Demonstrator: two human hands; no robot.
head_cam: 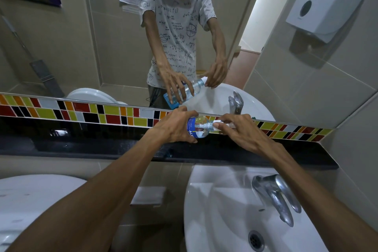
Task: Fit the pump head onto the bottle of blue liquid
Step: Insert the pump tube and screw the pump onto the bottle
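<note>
A clear plastic bottle with a blue-and-white label is held tilted, neck pointing right, above the black stone ledge. My left hand wraps around its body. My right hand grips the white pump head at the bottle's neck, and the pump's tube shows inside the clear shoulder. The mirror above shows the same bottle with blue liquid pooled at its lower end. Whether the pump head sits fully on the neck is hidden by my fingers.
A white sink with a chrome tap lies below right. A white toilet cistern lid is at lower left. A coloured tile strip and mirror back the ledge. A paper towel dispenser hangs on the right wall.
</note>
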